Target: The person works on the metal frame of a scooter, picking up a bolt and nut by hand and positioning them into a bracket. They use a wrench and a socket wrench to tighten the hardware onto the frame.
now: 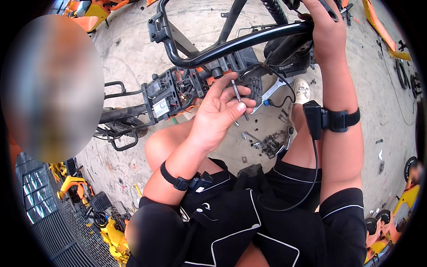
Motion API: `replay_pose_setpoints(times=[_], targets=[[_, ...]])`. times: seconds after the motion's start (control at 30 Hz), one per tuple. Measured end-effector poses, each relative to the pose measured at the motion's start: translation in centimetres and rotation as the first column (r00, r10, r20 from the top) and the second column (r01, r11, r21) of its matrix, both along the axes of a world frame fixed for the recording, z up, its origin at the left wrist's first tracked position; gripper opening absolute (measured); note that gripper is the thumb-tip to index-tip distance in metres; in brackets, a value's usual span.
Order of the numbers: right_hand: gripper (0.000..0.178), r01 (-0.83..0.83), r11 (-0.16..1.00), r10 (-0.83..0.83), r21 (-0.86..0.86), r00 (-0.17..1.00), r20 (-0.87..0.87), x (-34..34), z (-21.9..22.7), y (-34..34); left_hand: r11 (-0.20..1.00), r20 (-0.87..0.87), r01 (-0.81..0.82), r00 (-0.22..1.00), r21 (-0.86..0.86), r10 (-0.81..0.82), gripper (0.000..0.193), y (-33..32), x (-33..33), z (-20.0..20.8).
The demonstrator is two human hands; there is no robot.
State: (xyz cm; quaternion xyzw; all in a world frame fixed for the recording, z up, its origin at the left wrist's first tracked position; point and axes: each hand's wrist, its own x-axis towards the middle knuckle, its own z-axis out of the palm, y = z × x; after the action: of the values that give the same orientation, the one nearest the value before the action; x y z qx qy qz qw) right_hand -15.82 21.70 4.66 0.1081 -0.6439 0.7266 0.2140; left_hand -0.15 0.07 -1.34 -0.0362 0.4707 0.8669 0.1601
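My left hand [218, 104] is in the middle of the view, its fingers curled in a pinch round a thin metal rod [237, 92] that slants down to the right. A second slim tip shows beneath the thumb; whether it belongs to the same piece I cannot tell. Up at the right, my right hand [328, 33] is closed at the end of a black bent tube [240, 44], part of a vehicle frame; its fingertips are partly hidden. Below and behind the tube lies the vehicle's open body [167, 100], with wires and a labelled module exposed.
On the concrete floor lie a large silver wrench [270, 93], a ratchet [290, 131] and a pile of small bolts [272, 144]. A cable with a blue connector [268, 102] hangs near my shoe [301, 91]. Yellow and orange vehicle parts [75, 187] stand around the edges.
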Motion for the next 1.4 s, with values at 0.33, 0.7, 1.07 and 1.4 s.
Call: replay_pose_setpoints(times=[0.33, 0.7, 1.07, 1.4], targets=[[0.04, -0.002, 0.999, 0.003, -0.033, 1.0, 0.03, -0.6, -0.5, 0.4, 0.999, 0.064, 0.027, 0.998, -0.036, -0.025, 0.067, 0.3, 0.3, -0.3], [0.039, 0.023, 1.0, -0.022, -0.01, 0.999, 0.036, 0.1, 0.4, 0.2, 0.994, 0.074, 0.093, 0.993, -0.054, -0.088, 0.071, 0.1, 0.2, -0.3], [0.04, 0.031, 0.999, -0.03, -0.018, 0.997, 0.064, -0.1, -0.1, 0.3, 0.99, 0.075, 0.124, 0.99, -0.067, -0.118, 0.075, 0.3, 0.4, -0.5], [0.039, 0.053, 0.999, -0.053, -0.007, 0.997, 0.058, -0.1, 0.0, 0.1, 0.992, 0.075, 0.084, 0.994, -0.092, -0.077, 0.073, 0.2, 0.4, -0.1]])
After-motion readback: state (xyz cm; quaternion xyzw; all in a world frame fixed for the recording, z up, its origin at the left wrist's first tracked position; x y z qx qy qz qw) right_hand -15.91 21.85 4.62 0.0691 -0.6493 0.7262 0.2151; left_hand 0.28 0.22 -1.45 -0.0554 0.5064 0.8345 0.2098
